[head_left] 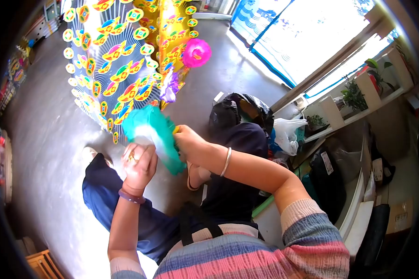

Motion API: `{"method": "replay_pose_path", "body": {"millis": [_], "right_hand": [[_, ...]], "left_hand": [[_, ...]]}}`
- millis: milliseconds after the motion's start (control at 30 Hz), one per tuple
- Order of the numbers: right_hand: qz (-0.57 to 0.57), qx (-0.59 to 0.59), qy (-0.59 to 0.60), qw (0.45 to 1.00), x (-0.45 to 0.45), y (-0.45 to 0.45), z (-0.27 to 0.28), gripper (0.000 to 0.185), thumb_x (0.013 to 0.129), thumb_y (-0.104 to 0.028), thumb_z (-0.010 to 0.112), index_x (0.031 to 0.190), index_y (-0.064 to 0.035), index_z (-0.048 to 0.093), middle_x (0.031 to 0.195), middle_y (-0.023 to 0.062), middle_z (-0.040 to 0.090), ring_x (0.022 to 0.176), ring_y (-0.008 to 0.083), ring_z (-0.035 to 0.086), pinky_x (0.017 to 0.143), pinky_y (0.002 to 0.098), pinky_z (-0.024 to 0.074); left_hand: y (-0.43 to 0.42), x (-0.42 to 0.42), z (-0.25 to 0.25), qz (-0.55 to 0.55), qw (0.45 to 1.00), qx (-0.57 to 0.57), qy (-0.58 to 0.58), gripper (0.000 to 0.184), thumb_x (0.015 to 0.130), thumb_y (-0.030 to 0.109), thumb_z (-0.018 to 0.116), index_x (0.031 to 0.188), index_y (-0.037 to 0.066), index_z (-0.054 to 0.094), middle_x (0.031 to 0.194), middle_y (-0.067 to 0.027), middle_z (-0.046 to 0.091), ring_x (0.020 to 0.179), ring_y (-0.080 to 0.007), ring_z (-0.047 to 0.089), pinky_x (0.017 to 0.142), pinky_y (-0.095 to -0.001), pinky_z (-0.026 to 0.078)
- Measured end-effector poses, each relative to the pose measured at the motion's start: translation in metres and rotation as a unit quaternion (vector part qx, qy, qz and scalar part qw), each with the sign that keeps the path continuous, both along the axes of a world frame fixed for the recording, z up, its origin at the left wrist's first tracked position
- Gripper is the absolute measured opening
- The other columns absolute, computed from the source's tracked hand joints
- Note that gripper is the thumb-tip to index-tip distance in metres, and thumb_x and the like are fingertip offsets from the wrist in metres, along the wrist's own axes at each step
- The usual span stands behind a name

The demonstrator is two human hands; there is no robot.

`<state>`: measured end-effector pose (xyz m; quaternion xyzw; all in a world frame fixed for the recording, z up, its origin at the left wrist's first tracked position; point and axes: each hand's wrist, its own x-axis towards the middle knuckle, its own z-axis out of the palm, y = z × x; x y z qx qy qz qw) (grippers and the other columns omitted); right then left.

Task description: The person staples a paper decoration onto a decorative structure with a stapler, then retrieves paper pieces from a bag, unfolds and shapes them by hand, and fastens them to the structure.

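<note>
A teal-green ruffled artificial flower [167, 145], white toward its lower middle, is between my two hands in front of my knees. My left hand [138, 162] is closed with curled fingers at the flower's lower left edge. My right hand [189, 140] is closed at the flower's right edge, its fingertips by a small yellow piece [176, 129]. Just beyond stands a tall silver and gold foil decoration [121, 69] covered with colourful paper cutouts. A pink flower [197, 53] and a purple flower [170, 86] are on its right side. My fingers hide part of the green flower.
A black plastic bag [239, 109] and a white plastic bag [287, 135] stand beside my right knee. Potted plants [354, 95] line a white shelf at right. A bright doorway [302, 37] lies beyond. Grey floor [46, 125] extends to the left, with a wooden stool [46, 265] at lower left.
</note>
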<state>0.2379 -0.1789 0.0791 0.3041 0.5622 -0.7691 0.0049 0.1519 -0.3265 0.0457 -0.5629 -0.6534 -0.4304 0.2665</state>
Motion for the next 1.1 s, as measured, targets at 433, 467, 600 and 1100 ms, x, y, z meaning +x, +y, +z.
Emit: {"method": "replay_pose_path", "body": {"millis": [433, 467, 600, 1100], "right_hand": [[0.072, -0.168, 0.105, 0.978, -0.001, -0.007, -0.004, 0.051, 0.090, -0.031, 0.056, 0.128, 0.0014, 0.043, 0.116, 0.0110, 0.055, 0.097, 0.0203, 0.058, 0.079, 0.0344, 0.0496], [0.074, -0.166, 0.116, 0.977, -0.003, -0.007, -0.008, 0.050, 0.089, -0.028, 0.058, 0.127, 0.0014, 0.044, 0.114, 0.0103, 0.056, 0.095, 0.0193, 0.059, 0.078, 0.0330, 0.0498], [0.021, -0.041, 0.186, 0.982, 0.000, -0.007, 0.002, 0.037, 0.084, -0.010, 0.060, 0.119, -0.0008, 0.051, 0.100, 0.0068, 0.061, 0.087, 0.0140, 0.059, 0.071, 0.0256, 0.0476], [0.058, 0.015, 0.221, 0.973, 0.012, -0.004, 0.017, 0.040, 0.081, 0.002, 0.051, 0.122, 0.0016, 0.052, 0.096, 0.0046, 0.061, 0.081, 0.0087, 0.056, 0.071, 0.0192, 0.0432]], "left_hand": [[-0.017, -0.023, -0.021, -0.438, 0.523, 0.232, -0.694, 0.043, 0.091, 0.025, 0.052, 0.128, 0.006, 0.041, 0.117, -0.0104, 0.052, 0.104, -0.0239, 0.055, 0.090, -0.0361, 0.047], [-0.018, -0.023, -0.019, -0.429, 0.525, 0.235, -0.697, 0.042, 0.091, 0.025, 0.052, 0.128, 0.006, 0.041, 0.117, -0.0103, 0.053, 0.104, -0.0238, 0.055, 0.089, -0.0359, 0.047], [-0.022, -0.020, -0.014, -0.411, 0.539, 0.232, -0.698, 0.041, 0.091, 0.024, 0.052, 0.127, 0.006, 0.041, 0.116, -0.0099, 0.053, 0.103, -0.0232, 0.055, 0.089, -0.0355, 0.047], [-0.027, -0.005, -0.012, -0.386, 0.569, 0.217, -0.692, 0.038, 0.091, 0.019, 0.052, 0.125, 0.006, 0.044, 0.113, -0.0086, 0.054, 0.101, -0.0210, 0.055, 0.087, -0.0336, 0.047]]}}
